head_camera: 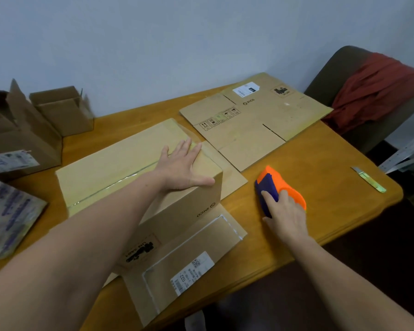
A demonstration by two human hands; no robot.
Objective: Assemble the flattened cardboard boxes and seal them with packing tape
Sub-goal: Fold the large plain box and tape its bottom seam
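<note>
Left hand [182, 166] lies flat on top of the taped box [120, 163] mid-table, fingers straight and spread near its right end. Right hand [287, 211] curls round the orange tape dispenser [280, 182], which sits on the table [332, 199] just right of it. A flattened box [256, 120] lies behind.

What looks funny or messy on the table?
The clear tape bunches up in a wrinkly loop at the end of the cardboard box, just past the left hand, instead of lying flat. Also, the utility knife lies near the table edge with its blade seemingly out.
</note>
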